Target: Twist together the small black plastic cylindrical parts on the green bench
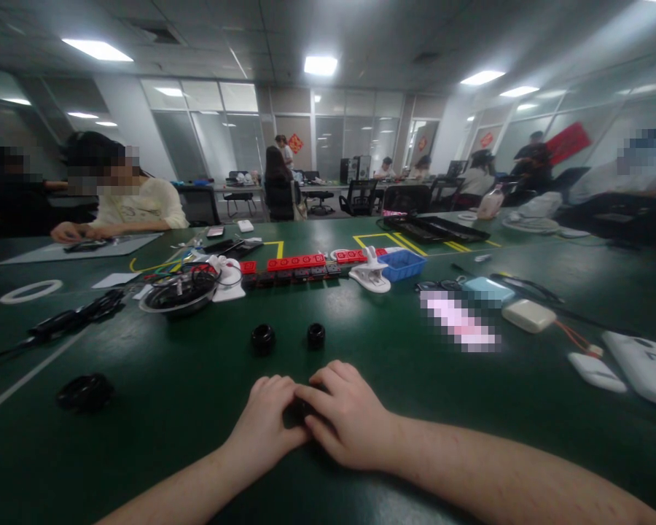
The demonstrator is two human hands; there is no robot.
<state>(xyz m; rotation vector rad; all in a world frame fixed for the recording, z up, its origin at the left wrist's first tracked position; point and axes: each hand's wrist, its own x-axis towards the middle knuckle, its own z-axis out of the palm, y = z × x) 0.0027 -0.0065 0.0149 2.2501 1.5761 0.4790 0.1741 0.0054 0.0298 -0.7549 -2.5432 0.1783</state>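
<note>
My left hand [267, 419] and my right hand [353, 415] meet low in the middle of the view, their fingers closed around a small black object [300, 414]. Most of that object is hidden by the fingers. Beyond my hands, two short black rolls, a left one [263, 337] and a right one [315, 335], rest apart on the green table [197, 408]. A larger black coil [85, 392] lies to the left.
Farther back are a bowl of cables [180, 295], red power strips [296, 262], a white clip [370, 272] and a blue basket [403, 265]. Phones and a power bank [528, 315] lie right. A person [136, 204] sits across at left.
</note>
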